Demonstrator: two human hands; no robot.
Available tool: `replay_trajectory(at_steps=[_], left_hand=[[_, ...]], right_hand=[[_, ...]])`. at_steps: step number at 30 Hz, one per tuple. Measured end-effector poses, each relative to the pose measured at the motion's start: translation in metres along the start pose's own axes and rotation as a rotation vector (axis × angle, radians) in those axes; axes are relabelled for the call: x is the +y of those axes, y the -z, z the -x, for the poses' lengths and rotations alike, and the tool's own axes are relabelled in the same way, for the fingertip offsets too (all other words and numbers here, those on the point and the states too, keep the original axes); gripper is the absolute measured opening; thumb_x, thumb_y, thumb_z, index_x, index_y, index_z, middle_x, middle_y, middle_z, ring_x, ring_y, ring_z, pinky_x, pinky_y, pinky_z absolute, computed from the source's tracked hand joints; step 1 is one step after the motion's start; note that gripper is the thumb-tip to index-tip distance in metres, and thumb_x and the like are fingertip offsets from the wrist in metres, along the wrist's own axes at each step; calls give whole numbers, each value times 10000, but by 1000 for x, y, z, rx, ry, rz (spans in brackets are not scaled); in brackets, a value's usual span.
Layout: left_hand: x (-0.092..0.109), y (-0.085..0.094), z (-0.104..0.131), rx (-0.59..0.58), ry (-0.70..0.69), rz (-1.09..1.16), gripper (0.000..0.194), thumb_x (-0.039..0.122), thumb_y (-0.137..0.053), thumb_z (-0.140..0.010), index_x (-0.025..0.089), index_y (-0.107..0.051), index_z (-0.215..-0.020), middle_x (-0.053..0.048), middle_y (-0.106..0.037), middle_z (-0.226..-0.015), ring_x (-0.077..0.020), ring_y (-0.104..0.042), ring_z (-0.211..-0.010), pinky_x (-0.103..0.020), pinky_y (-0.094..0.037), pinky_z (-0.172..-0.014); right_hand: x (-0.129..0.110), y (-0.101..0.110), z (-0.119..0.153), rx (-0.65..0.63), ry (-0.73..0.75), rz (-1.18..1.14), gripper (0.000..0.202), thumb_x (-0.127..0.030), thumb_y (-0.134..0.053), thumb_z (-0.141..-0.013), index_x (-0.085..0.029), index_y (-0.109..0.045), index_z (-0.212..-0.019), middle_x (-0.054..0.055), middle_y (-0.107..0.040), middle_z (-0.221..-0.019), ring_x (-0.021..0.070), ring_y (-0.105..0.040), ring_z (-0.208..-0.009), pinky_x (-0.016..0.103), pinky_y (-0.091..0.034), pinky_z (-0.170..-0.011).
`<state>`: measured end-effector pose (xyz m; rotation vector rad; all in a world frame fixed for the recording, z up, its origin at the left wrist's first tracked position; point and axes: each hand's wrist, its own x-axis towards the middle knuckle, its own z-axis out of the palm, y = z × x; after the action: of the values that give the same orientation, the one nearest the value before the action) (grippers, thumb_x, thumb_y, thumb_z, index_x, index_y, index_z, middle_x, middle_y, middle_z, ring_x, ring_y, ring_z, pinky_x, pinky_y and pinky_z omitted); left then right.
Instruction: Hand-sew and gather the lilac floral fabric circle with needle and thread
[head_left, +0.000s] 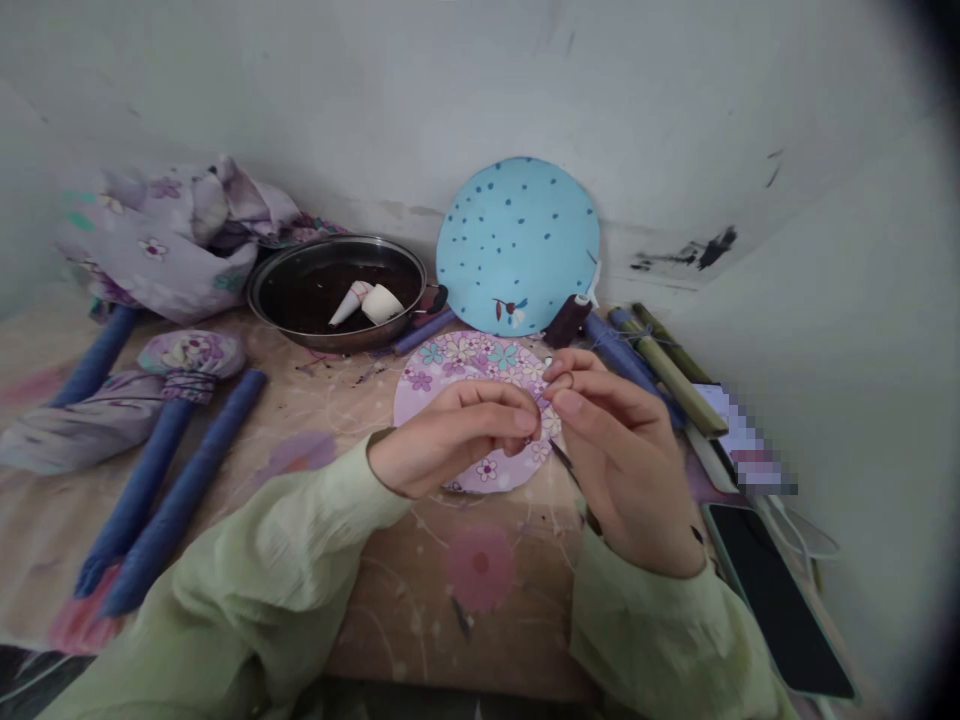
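Floral fabric disc: flat on the tabletop, partly under both hands.
Left hand: above the disc's near edge, fingers pinched narrow; what they pinch is too small to tell.
Right hand: just right of the disc, fingertips meeting the left's, fingers closed on something thin and dark, perhaps a needle.
Thread spool: just behind the disc.
Blue dotted disc: behind it, leaning on the wall.
Metal pan: behind-left, holding two cones.
Phone: right of the disc.
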<state>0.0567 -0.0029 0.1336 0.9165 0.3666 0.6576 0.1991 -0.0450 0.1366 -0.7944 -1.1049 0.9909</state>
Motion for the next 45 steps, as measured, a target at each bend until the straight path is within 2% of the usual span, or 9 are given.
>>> replay_trajectory(at_steps=[7, 10, 13, 18, 21, 26, 37, 42, 45], left_hand=[[0, -1, 2, 5, 16, 27, 172, 267, -719, -645, 129, -635, -586, 3, -529, -600, -88, -441, -592, -251, -342, -604], [0, -1, 1, 53, -52, 53, 187, 283, -714, -667, 131, -634, -594, 12, -506, -594, -82, -429, -587, -243, -340, -594], [0, -1, 0, 146, -163, 61, 177, 283, -708, -685, 137, -640, -611, 20, -495, -597, -76, -425, -591, -229, -341, -587], [-1, -1, -2, 240, -217, 65, 148, 288, -729, -671, 150, -675, -664, 27, -545, -610, -66, -462, -593, -210, -366, -599], [-2, -2, -2, 231, -225, 69, 137, 275, -739, -670, 153, -679, -662, 29, -572, -600, -64, -485, -588, -203, -370, -587], [-2, -3, -3, 149, -258, 46, 92, 245, -706, -715, 164, -691, -675, 18, -625, -617, -84, -537, -585, -225, -393, -602], [-4, -2, -3, 183, -239, 36, 106, 258, -722, -701, 159, -689, -677, 20, -619, -623, -77, -523, -593, -218, -379, -596], [-2, -2, -3, 180, -233, 25, 114, 264, -712, -706, 158, -691, -670, 17, -603, -610, -76, -504, -580, -220, -367, -581], [0, -2, -2, 196, -227, 23, 136, 271, -719, -695, 157, -679, -633, 27, -568, -580, -74, -489, -578, -223, -372, -592]], right_hand=[[0, 0, 0, 30, -10, 54, 148, -154, -654, -752, -283, -718, -721, -3, -580, -799, 148, -513, -950, 288, -437, -840], [0, 2, 1, 29, -48, 105, 65, -251, -658, -783, -289, -708, -797, -10, -610, -834, 137, -543, -870, 269, -462, -760], [-2, 1, 3, 50, -143, 131, 56, -311, -660, -790, -271, -700, -793, -22, -629, -774, 112, -548, -715, 244, -468, -655], [-2, -5, 8, -85, -214, 62, 49, -262, -681, -772, -283, -719, -794, -19, -697, -822, 139, -620, -805, 281, -499, -738], [-1, -8, 9, -54, -263, 40, 37, -278, -707, -738, -288, -725, -768, -12, -717, -832, 154, -633, -787, 300, -515, -710], [2, -10, 6, 15, -333, -31, 42, -258, -747, -659, -282, -720, -682, -32, -686, -710, 126, -601, -680, 274, -505, -641], [1, -10, 5, -6, -368, -101, 74, -189, -712, -669, -254, -707, -635, -47, -636, -653, 89, -562, -664, 218, -467, -646], [1, -8, 5, -52, -319, -41, 45, -256, -698, -707, -244, -684, -666, -27, -616, -686, 121, -551, -686, 246, -471, -637], [2, -7, 2, -48, -254, -18, 131, -331, -626, -751, -254, -686, -838, 13, -631, -825, 173, -585, -813, 292, -501, -694]])
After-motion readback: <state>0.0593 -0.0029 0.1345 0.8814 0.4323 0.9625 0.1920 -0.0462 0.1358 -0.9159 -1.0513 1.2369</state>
